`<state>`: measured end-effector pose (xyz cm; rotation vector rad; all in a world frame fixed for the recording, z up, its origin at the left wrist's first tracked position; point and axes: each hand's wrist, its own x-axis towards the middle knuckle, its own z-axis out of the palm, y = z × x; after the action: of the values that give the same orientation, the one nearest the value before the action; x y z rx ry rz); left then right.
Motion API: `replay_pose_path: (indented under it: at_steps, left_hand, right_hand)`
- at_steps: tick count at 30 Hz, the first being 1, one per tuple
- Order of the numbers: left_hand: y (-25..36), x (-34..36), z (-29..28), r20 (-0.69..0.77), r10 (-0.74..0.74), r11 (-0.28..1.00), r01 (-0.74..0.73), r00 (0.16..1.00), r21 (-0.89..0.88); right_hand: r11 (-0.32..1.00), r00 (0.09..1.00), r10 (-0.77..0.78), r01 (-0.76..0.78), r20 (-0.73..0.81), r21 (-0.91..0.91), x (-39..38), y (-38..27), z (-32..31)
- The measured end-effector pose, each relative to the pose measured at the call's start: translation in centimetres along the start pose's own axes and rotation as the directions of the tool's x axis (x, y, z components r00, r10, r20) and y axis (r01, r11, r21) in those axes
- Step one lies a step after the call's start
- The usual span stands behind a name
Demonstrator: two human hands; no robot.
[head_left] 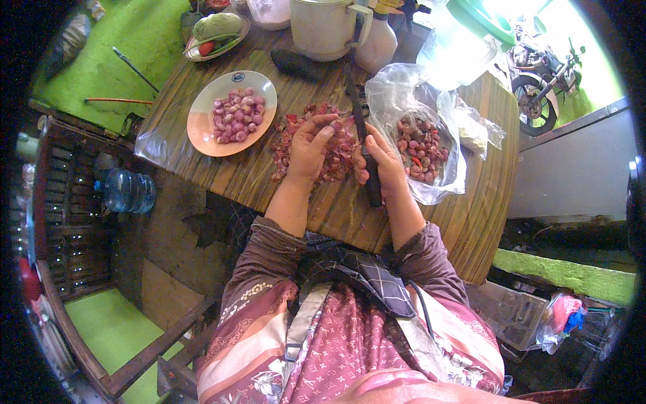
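My right hand (pixel 382 161) is wrapped round the black handle of a knife (pixel 354 101), its dark blade pointing away from me. Just left of the blade, my left hand (pixel 309 148) pinches a small shallot (pixel 337 125), partly covered by the fingers. Below both hands lies a heap of reddish shallot skins (pixel 330 161) on the wooden table. To the left, peeled pink shallots (pixel 237 116) fill the middle of a pale plate (pixel 202 134). On the right, unpeeled shallots (pixel 420 151) sit in an opened clear plastic bag (pixel 390 87).
At the table's far side stand a white pitcher (pixel 321 30) and a whitish bottle (pixel 377 44), with a dark elongated object (pixel 295 64) before them. A plate of vegetables (pixel 215 40) is at the far left. A blue water jug (pixel 128 190) lies left of the table (pixel 471 222).
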<state>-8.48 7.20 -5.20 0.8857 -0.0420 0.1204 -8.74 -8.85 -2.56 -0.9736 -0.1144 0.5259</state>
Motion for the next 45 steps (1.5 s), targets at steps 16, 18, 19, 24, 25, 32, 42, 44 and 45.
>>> replay_pose_path:
  at_steps: [16,18,19,24,25,32,42,44,45]
  left_hand:
    - [0.2,-0.5,0.6,-0.1,0.028,0.953,0.004,0.995,0.302]
    - [0.5,-0.2,0.7,-0.074,0.015,0.959,0.007,0.997,0.285]
    - [0.7,0.0,0.8,-0.054,0.034,0.969,-0.02,0.998,0.246]
    - [2.5,-0.6,1.1,-0.067,0.118,0.942,-0.091,0.991,0.323]
    - [3.3,-0.7,0.7,-0.071,0.193,0.916,-0.154,0.979,0.372]
    - [10.9,1.6,-6.9,-0.197,0.631,0.433,-0.131,0.75,0.892]
    - [9.0,3.4,0.4,0.229,0.57,0.046,-0.31,0.789,0.95]
    - [6.8,3.3,4.5,0.313,0.403,0.196,-0.415,0.86,0.889]
    - [5.7,3.2,6.2,0.363,0.299,0.296,-0.447,0.883,0.844]
  right_hand:
    - [0.963,0.998,-0.003,0.021,0.066,-0.27,-0.4,0.2,1.1]
    - [0.968,0.998,-0.009,0.024,0.058,-0.252,-0.3,0.3,1.1]
    - [0.97,0.998,-0.015,0.031,0.068,-0.24,-0.2,0.3,1.0]
    - [0.976,0.999,-0.037,0.041,0.022,-0.215,0.4,0.8,-0.5]
    - [0.976,0.999,-0.034,0.027,-0.027,-0.217,0.7,1.0,-0.8]
    - [0.996,0.994,-0.014,0.004,-0.111,-0.095,0.9,1.4,-1.5]
    - [0.972,0.995,0.057,-0.073,-0.077,-0.222,0.3,1.0,-0.1]
    - [0.963,0.999,0.011,-0.024,-0.049,-0.269,0.6,1.5,-0.2]
    - [0.956,0.999,-0.012,0.003,-0.03,-0.294,0.8,1.9,-0.4]
